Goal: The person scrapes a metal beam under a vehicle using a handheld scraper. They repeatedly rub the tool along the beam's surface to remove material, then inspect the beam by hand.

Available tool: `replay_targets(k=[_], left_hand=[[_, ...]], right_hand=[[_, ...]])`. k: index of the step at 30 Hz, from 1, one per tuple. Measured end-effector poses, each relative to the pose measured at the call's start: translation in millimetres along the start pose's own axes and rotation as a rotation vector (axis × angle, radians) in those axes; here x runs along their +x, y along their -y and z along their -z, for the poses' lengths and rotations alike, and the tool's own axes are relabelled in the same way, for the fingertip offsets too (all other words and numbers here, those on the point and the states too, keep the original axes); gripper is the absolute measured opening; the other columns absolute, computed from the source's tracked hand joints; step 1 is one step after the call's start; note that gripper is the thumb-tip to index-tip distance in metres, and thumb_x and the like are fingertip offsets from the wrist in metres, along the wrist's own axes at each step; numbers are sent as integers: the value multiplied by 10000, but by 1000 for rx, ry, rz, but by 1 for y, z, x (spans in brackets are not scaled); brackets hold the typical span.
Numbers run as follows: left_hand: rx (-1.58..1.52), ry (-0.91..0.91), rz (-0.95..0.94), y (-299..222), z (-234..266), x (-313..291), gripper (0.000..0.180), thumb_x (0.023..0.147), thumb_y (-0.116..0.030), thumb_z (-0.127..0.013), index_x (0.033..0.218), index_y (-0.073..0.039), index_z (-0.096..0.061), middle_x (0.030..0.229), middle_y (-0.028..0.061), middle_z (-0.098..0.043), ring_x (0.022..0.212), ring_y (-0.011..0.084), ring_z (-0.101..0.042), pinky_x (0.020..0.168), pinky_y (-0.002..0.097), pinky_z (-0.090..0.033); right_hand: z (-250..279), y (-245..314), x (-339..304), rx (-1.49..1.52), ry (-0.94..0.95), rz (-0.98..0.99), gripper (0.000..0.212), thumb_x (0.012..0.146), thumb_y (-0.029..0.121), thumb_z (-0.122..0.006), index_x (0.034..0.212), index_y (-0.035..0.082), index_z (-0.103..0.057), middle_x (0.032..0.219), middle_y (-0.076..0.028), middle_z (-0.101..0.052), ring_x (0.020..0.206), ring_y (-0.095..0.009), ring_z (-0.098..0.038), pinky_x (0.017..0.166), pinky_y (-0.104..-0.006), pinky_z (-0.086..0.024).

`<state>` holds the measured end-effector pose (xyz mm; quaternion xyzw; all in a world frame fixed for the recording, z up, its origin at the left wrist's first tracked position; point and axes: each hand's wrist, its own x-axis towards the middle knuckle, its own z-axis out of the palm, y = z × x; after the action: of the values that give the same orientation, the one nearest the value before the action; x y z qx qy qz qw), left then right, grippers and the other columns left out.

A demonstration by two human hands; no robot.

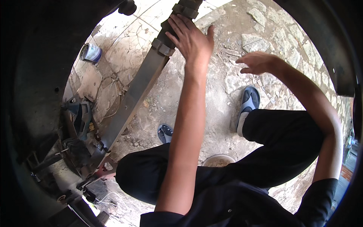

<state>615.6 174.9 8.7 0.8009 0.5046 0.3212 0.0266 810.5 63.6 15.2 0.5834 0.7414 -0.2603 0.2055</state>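
Beam point(130, 96) slants over the floor point(217, 117), far end cut off, my left hand point(192, 41) open upon it, my right hand point(261, 63) loosely open in air. I can't make out the tin's point(93, 53) contents; my legs point(281, 142) partly hide something round point(218, 161).

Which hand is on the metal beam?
The left hand: its fingers lie on the dark far section of the metal beam; the right hand is apart from it.
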Motion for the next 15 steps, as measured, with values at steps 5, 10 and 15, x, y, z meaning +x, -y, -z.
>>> replay_targets(k=[5,10,15], left_hand=[[-45,-53,40,18,-5,14,991,883,-507,-635,1430,201,-211,1483,412,-228,1441,490,-185,1140,678,-117],[-58,-50,-20,-1,-3,5,982,892,-504,-621,1410,225,-217,1463,445,-206,1435,517,-158,1123,702,-112],[-59,-61,-20,2,1,-5,951,907,-503,-595,1417,212,-231,1477,421,-225,1441,492,-183,1146,660,-115]], right_hand=[[0,-1,5,9,57,-12,554,947,404,-596,1370,58,-505,1299,-191,-595,1224,-353,-553,1041,-470,-436],[-8,0,4,-30,102,-77,550,944,446,-586,1357,87,-527,1275,-177,-613,1211,-353,-563,1028,-458,-451],[-2,12,11,12,80,-14,544,946,427,-582,1350,67,-529,1283,-184,-605,1213,-347,-561,1027,-456,-447]])
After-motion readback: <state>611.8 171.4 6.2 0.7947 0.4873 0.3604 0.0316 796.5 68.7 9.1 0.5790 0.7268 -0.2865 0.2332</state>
